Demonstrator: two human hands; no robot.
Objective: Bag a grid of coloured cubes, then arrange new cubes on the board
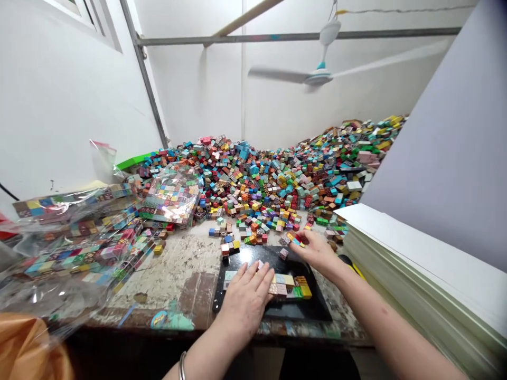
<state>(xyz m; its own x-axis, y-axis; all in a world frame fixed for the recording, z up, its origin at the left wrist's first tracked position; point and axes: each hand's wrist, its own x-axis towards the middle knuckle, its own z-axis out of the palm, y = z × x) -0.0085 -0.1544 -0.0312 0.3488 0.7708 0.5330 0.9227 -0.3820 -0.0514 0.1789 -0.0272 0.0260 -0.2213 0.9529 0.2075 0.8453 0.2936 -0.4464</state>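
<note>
My left hand [249,295] lies flat with its fingers stretched over rows of small patterned blocks [284,285] on a black board [277,312]. Part of the rows is hidden under the palm. Beyond the board's right rear corner, my right hand [315,248] pinches a few small coloured blocks [295,240] between thumb and fingers. One loose block [284,254] sits on the board just below those fingertips. At the board's left rear corner a few blocks [229,247] stand together.
A large heap of coloured blocks [253,174] rises along the back wall. Clear plastic bags packed with blocks [170,198] lie on the left of the worn table [170,274]. A stack of white sheets [428,264] stands at right. Overhead hangs a fan [319,78].
</note>
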